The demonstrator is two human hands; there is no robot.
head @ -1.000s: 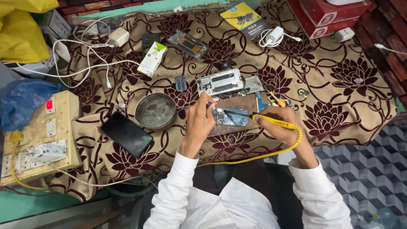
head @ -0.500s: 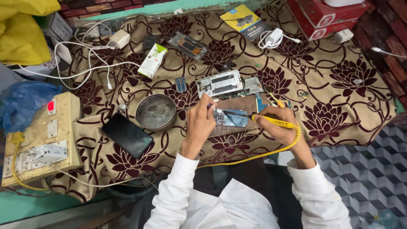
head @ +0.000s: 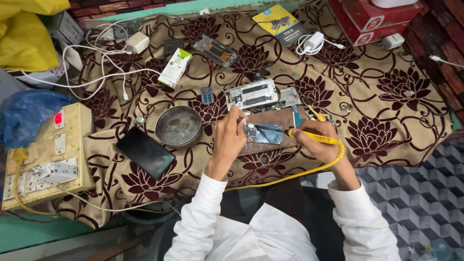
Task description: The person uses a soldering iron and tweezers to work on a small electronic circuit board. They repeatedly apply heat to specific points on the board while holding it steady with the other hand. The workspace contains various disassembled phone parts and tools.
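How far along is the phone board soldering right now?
Already done: the phone frame lies opened and set aside beyond the wooden block. In hand: the right hand holds the yellow soldering iron, tip on the small board, while the left hand pinches something thin at that board. Left: the frame is not closed up, and the black phone lies untouched.

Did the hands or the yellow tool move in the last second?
Hardly at all. The right hand keeps holding the yellow soldering iron, tip on the small circuit board, and the left hand stays pressed beside it. The round metal tin and black phone lie where they were.
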